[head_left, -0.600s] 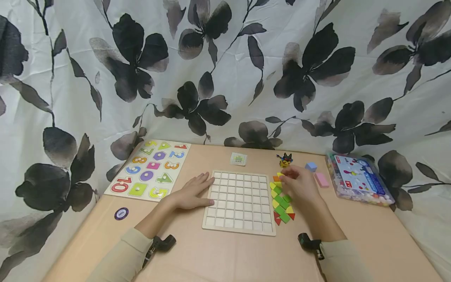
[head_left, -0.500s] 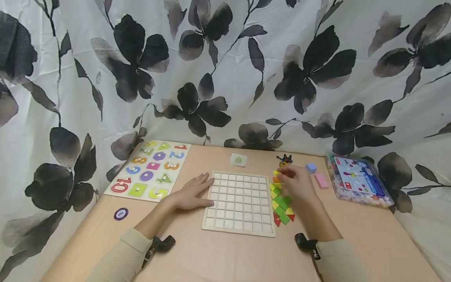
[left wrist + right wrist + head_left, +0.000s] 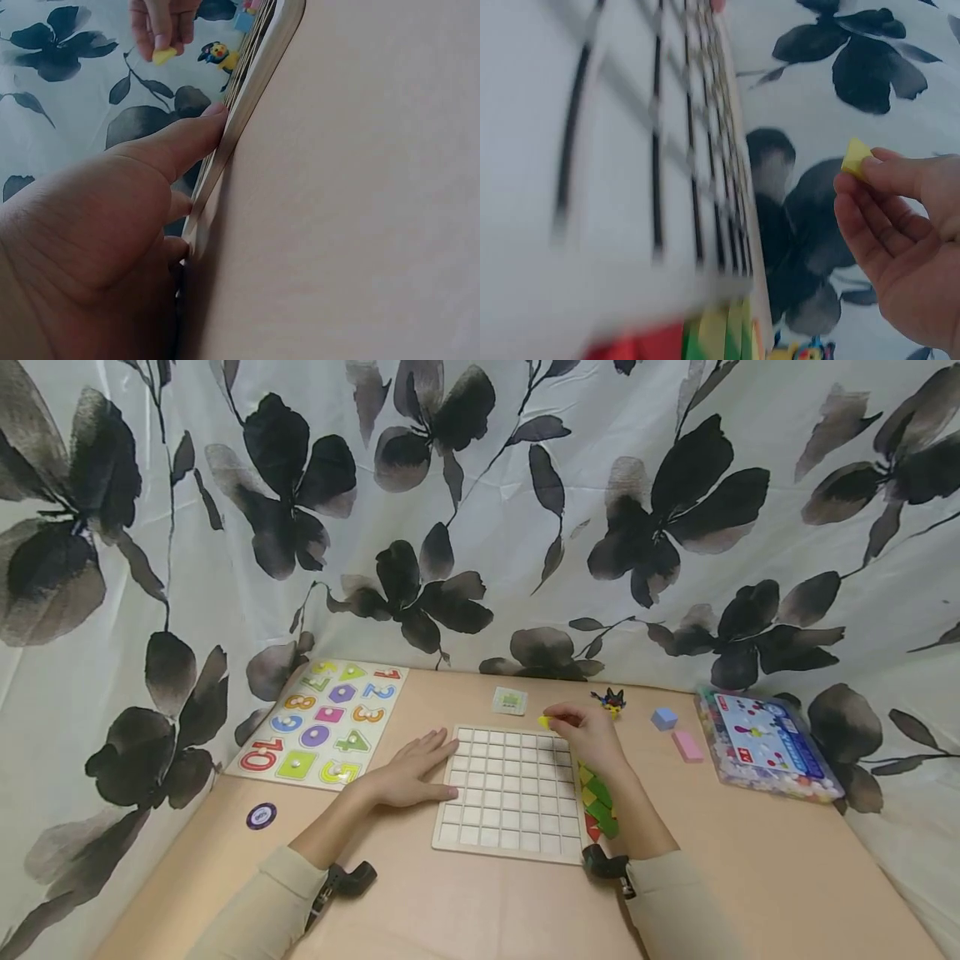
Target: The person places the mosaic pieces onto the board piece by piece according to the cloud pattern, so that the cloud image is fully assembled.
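The right hand [image 3: 588,735] pinched one small yellow piece [image 3: 543,722] between thumb and fingertips and held it just above the far edge of the wooden grid board [image 3: 510,789], near the board's far right corner. The right wrist view showed the same yellow piece [image 3: 855,157] at the tips of the curled fingers [image 3: 885,195], clear of the board. The left hand [image 3: 408,772] lay flat and relaxed on the surface [image 3: 480,902], fingers straight, their tips touching the board's left edge; it grasped nothing. The one board showed rows of square cells with no piece in them. Along its right edge lay a row of coloured pieces [image 3: 596,802], green, yellow and red, partly hidden by the right forearm, so their number could not be told. Farther off on the surface were one number puzzle [image 3: 322,722], one round purple disc [image 3: 261,816], one small card [image 3: 510,700], one little toy figure [image 3: 611,700], one blue cube [image 3: 663,718], one pink block [image 3: 686,745] and one clear plastic box [image 3: 761,742].
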A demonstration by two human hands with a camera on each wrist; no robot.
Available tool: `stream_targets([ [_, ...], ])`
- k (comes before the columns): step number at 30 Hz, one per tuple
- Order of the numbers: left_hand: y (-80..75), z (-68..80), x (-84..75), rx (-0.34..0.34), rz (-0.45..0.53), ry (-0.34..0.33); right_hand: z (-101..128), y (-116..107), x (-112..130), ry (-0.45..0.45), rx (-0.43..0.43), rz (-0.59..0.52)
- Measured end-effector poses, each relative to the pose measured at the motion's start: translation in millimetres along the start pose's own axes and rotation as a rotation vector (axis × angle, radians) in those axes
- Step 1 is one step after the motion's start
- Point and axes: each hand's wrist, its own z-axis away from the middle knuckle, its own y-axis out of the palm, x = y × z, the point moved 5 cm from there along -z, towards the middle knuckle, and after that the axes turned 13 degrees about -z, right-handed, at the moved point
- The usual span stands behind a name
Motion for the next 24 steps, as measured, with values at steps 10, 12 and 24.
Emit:
stream_targets([
  [10,-0.2,-0.8,-3.3,0.004,-0.008,0.005,-6,40,11,-0.019,0.010,-0.092],
  [12,-0.8,-0.8,-4.1,0.001,-0.006,0.010,-6,47,9,-0.017,0.016,-0.112],
  [24,-1.7,0.3,-4.9,-0.004,0.003,-0.005,-6,73,-22,0.106,0.086,-0.270],
])
